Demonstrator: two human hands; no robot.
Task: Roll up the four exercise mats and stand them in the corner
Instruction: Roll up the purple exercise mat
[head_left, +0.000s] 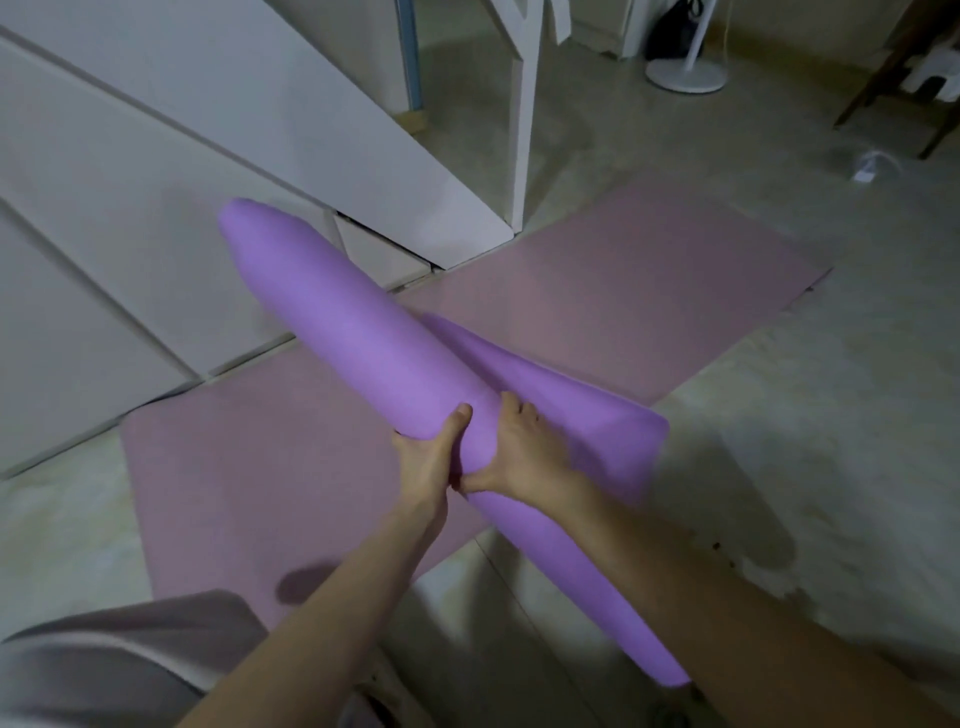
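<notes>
The person is holding the purple mat off the floor, slanting across and above the middle of the pink mat, which is lying flat and not yet rolled. The left hand is gripping the roll near its middle, thumb lying over the top and fingers curling out of sight underneath. The right hand is touching the left one and clamping the same roll, with its fingers spreading over the seam where the loose flap is peeling away and its thumb tucking under. That flap is hanging out over the pink mat's near edge, so the rolling step seems unfinished. To do it well, the right hand should be drawing the flap taut and feeding it round while the left hand is turning the roll, both keeping steady squeeze so the layers are not springing open. The far end, pointing toward the white cabinet beyond the pink mat's far edge, appears to be tapering as if the layers are sliding out, though the blur makes that uncertain. If so, tapping that end square is worth doing first. Working with hands spread wider apart would be giving better control than this close grip.
</notes>
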